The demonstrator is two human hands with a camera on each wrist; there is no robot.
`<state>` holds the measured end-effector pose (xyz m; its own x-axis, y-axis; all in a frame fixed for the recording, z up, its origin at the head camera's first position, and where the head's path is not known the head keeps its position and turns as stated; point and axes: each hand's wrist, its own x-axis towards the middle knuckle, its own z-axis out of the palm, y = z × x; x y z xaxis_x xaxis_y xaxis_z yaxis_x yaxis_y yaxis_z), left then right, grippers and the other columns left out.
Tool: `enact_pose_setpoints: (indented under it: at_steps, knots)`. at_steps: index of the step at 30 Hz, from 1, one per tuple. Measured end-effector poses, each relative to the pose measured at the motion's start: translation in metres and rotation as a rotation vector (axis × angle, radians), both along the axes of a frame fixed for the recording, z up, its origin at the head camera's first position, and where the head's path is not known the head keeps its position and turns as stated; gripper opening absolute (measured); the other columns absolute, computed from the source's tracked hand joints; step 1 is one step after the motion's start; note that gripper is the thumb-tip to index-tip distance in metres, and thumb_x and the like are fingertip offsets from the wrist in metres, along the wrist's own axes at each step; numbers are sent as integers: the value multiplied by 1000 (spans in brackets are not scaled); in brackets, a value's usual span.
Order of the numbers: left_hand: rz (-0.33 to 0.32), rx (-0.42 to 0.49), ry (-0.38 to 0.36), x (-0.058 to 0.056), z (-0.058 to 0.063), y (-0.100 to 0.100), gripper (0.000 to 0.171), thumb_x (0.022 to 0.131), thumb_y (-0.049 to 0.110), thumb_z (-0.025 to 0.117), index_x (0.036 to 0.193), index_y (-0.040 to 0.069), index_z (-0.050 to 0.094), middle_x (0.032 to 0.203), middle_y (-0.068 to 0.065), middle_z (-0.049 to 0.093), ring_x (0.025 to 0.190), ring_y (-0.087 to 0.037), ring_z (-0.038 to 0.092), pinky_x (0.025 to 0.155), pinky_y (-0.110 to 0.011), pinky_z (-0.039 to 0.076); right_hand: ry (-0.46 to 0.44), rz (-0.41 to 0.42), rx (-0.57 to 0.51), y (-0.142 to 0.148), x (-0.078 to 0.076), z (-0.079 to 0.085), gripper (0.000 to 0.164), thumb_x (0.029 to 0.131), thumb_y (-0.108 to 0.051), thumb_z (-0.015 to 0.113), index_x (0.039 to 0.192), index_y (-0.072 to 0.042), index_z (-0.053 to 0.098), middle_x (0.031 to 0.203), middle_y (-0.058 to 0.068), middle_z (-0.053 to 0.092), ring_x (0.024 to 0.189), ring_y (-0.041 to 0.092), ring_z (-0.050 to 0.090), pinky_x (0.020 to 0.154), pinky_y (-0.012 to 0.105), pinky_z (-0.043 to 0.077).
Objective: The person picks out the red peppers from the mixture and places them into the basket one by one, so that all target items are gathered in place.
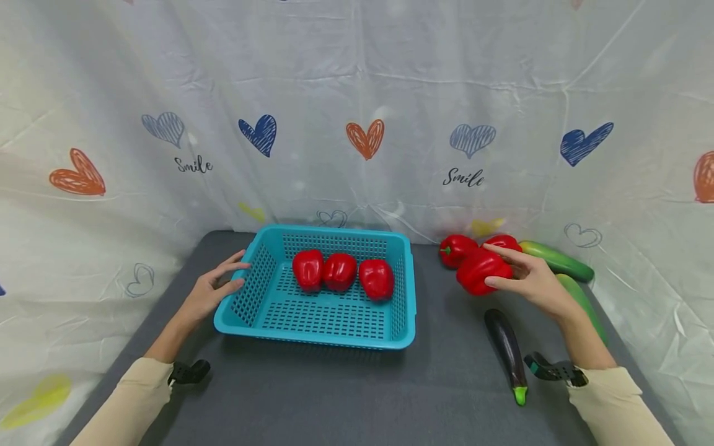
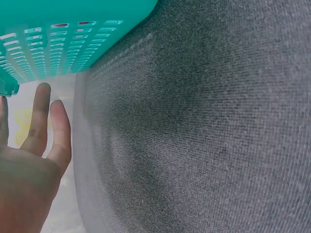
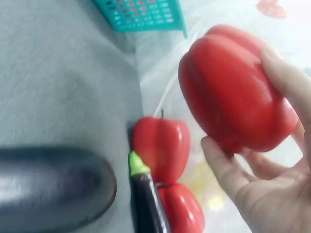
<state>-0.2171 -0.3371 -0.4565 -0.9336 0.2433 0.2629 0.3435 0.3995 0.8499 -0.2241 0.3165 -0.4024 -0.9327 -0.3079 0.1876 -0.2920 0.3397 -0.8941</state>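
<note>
My right hand (image 1: 532, 282) grips a red bell pepper (image 1: 483, 271) between thumb and fingers, off the table in the right wrist view. Two more red bell peppers lie behind it, one with its green stem (image 1: 457, 250) showing. My left hand (image 1: 209, 296) is at the left rim of a blue plastic basket (image 1: 329, 344), its fingers fairly straight and touching or very near the rim. In the left wrist view its fingers (image 2: 60, 128) extend beside the slotted basket wall. Three red bell peppers, the middle one (image 1: 339, 271) among them, lie inside the basket.
A dark eggplant (image 1: 506, 350) lies on the grey tabletop (image 1: 334, 396) in front of my right hand. Another eggplant (image 3: 148, 204) shows by the peppers in the right wrist view. Green zucchini-like vegetables (image 1: 558, 260) lie far right. A patterned curtain (image 1: 312, 80) hangs behind.
</note>
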Motion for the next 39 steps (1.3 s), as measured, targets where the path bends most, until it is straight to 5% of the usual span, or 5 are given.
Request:
enact_pose_setpoints:
  at_steps: [8,21,39]
  knots:
    - [-7,-5,12,0,0,0,39,105,9,58,142,-1,55,164,-13,26,145,-46,27,91,-15,46,37,38,-2,-22,-10,8,63,93,-7,74,151,-8,50,135,13,50,110,30,56,77,38,59]
    - [-5,-10,14,1,0,0,38,105,9,57,142,-2,55,164,-13,26,144,-45,29,90,-16,47,83,85,-55,-51,-28,14,53,90,-3,76,140,-4,60,127,14,63,101,28,66,78,38,59]
    - [5,0,-18,0,0,0,39,106,11,57,142,-2,54,165,-13,25,140,-53,30,88,-17,48,-4,204,-63,-90,-50,26,58,93,-12,74,147,-7,53,132,15,58,108,36,61,81,44,58]
